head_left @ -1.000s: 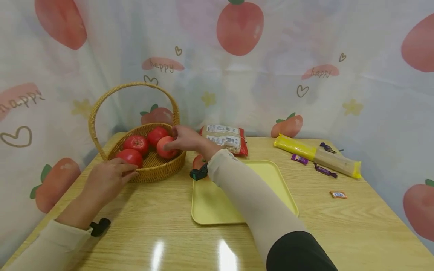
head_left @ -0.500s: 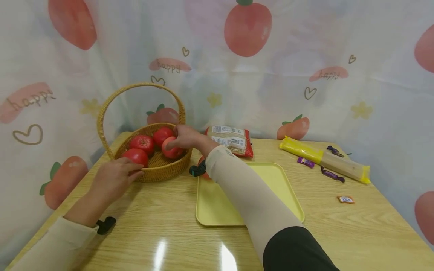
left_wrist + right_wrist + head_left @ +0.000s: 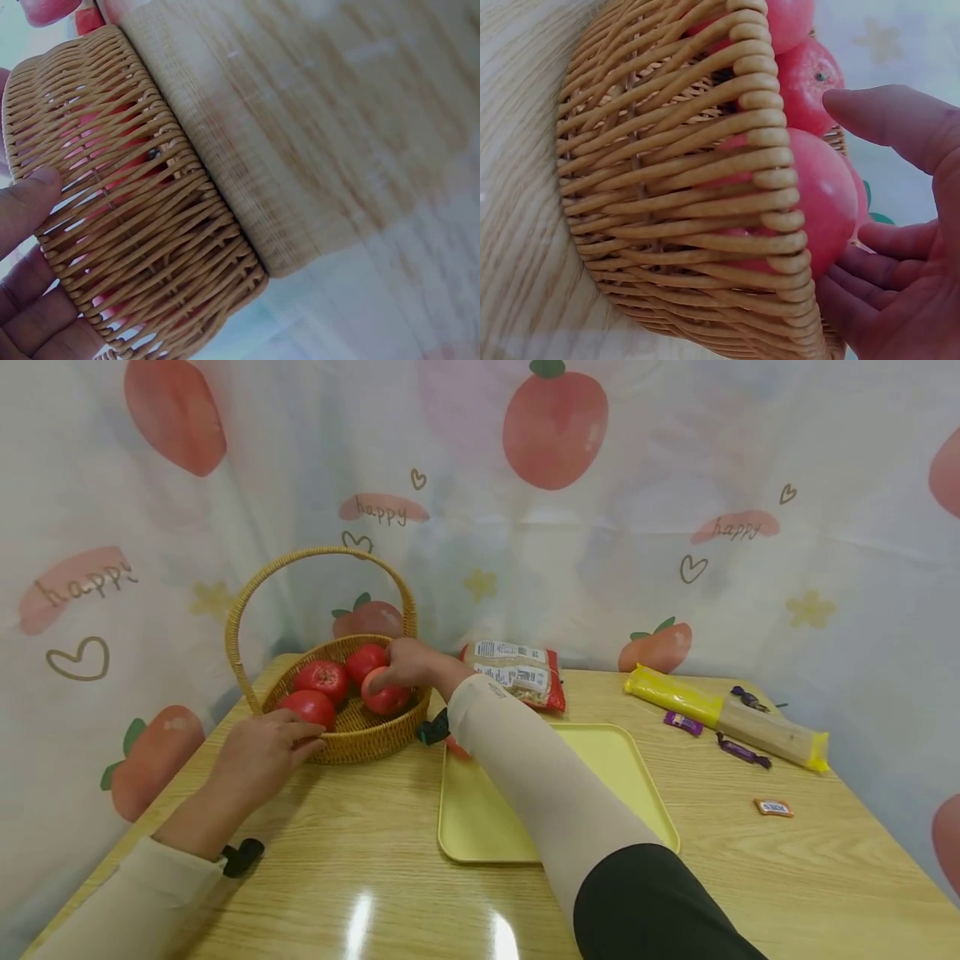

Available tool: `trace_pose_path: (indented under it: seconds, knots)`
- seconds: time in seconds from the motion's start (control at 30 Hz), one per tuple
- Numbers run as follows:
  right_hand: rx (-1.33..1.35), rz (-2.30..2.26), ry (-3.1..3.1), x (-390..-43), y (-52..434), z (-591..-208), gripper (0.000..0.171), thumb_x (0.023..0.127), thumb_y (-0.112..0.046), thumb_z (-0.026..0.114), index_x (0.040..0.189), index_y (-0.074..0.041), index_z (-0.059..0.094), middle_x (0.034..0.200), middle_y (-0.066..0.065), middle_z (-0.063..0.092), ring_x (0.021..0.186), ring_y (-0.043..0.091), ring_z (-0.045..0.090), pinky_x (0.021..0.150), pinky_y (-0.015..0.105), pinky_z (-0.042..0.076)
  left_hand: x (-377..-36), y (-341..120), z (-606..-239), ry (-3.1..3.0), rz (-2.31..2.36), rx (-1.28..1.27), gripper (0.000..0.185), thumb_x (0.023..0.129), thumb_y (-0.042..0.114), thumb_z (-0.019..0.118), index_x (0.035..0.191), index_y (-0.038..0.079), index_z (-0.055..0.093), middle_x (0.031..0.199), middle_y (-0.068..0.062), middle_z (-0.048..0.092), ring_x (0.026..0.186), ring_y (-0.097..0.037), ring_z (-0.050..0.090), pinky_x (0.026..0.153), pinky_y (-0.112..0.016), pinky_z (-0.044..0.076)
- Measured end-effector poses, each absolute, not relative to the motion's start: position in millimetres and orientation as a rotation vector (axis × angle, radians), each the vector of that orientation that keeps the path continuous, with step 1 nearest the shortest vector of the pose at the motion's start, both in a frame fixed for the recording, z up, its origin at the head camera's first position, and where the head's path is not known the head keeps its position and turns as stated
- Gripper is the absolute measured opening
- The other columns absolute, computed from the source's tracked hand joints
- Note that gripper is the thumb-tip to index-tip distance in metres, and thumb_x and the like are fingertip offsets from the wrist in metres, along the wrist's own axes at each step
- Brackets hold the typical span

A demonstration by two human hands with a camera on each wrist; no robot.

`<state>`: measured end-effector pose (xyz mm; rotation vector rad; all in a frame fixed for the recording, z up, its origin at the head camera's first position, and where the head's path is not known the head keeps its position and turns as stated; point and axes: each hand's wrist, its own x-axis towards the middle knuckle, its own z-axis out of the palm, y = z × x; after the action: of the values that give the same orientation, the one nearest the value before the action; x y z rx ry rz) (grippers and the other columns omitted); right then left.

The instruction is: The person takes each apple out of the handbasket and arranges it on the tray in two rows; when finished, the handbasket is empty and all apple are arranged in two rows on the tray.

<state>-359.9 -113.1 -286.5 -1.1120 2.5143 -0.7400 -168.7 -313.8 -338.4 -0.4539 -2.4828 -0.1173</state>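
A tomato (image 3: 387, 697) inside the basket (image 3: 352, 733) on the desk (image 3: 360, 860) is cupped by the curled fingers (image 3: 889, 124) of the right hand (image 3: 408, 664); the basket's near wall is touched by the left hand (image 3: 258, 756), fingers relaxed.

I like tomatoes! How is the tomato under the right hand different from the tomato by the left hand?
The right hand grips its tomato, paler orange-red, at the basket's right side. The left hand's tomato is deeper red, ungripped, at the front left. Both are round and lie inside the basket.
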Motion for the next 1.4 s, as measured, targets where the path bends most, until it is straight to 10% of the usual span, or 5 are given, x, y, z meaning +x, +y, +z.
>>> trace_pose_path:
  seconds: [0.87, 1.2, 1.4]
  knots:
    - [-0.956, -0.356, 2.524, -366, -141, -278, 0.059, 0.088, -0.054, 0.073, 0.128, -0.011, 0.060, 0.118, 0.000, 0.063, 0.103, 0.017, 0.062, 0.088, 0.027, 0.052, -168, -314, -338, -2.502, -0.122, -0.426, 0.017, 0.079, 0.018, 0.090, 0.094, 0.011, 0.084, 0.086, -0.007, 0.074, 0.075, -0.028, 0.070, 0.060, -0.047, 0.054]
    - [-1.013, -0.439, 2.492, -369, -135, -286, 0.053, 0.086, -0.051, 0.075, 0.115, -0.010, 0.060, 0.106, 0.002, 0.064, 0.093, 0.018, 0.062, 0.078, 0.025, 0.053, -168, -313, -337, -2.529, -0.123, -0.422, 0.016, 0.081, 0.019, 0.089, 0.095, 0.012, 0.084, 0.086, -0.006, 0.074, 0.075, -0.027, 0.070, 0.061, -0.047, 0.055]
    - [-1.147, -0.506, 2.465, -370, -133, -287, 0.033, 0.084, -0.044, 0.078, 0.075, -0.017, 0.061, 0.073, -0.004, 0.054, 0.069, 0.014, 0.052, 0.063, 0.025, 0.046, -169, -314, -337, -2.539, -0.115, -0.416, 0.016, 0.082, 0.020, 0.088, 0.095, 0.012, 0.084, 0.087, -0.007, 0.074, 0.076, -0.028, 0.070, 0.062, -0.047, 0.055]
